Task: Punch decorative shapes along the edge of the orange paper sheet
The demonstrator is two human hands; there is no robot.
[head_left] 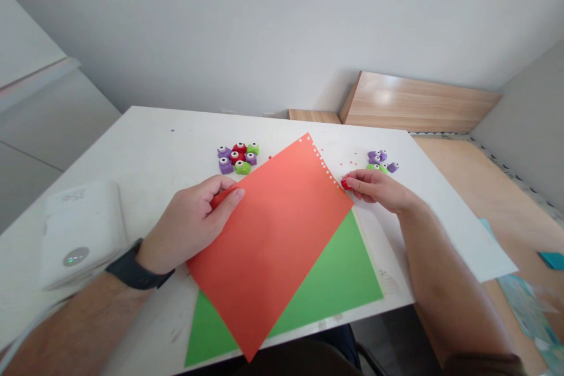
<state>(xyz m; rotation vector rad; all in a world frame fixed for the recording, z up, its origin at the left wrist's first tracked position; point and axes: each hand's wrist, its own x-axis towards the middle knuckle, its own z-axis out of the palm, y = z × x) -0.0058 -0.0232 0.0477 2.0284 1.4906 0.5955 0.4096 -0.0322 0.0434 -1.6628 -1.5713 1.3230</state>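
I saw the orange sheet aslant over the green sheet on the table, the left hand pinching its left edge, the right hand pinching a red punch at its holed edge, two punch clusters farther back.

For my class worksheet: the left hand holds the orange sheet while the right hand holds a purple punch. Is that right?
Not quite: the head view shows the punch in the right hand is red, not purple. The left hand does hold the orange sheet.
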